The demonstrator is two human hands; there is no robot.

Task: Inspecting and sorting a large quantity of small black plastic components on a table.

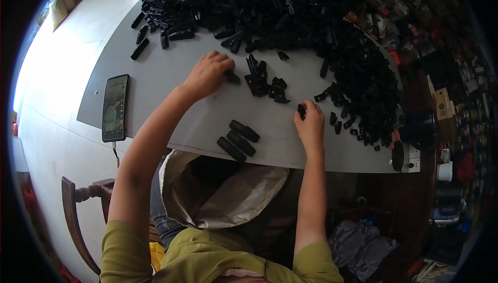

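My left hand (206, 74) is curled over the grey table, its fingers closed on a black elongated plastic part (233, 78) that pokes out on the right. Farther right, my right hand (312, 122) pinches a small black plastic piece (301, 110) between thumb and fingers. Between the hands lies a loose cluster of black plastic pieces (257, 83). Nearer me, three rounded black parts (239, 142) rest side by side at the table's front edge. A huge heap of black parts (249, 11) covers the far side, and smaller pieces (363, 101) are piled at the right.
An open woven sack (244, 200) sits in my lap below the table edge. At the left of the grey table (161, 96) a phone (115, 108) with a lit screen stands, cable attached. A power socket (413, 159) and red-handled tool (397, 153) are at the right corner.
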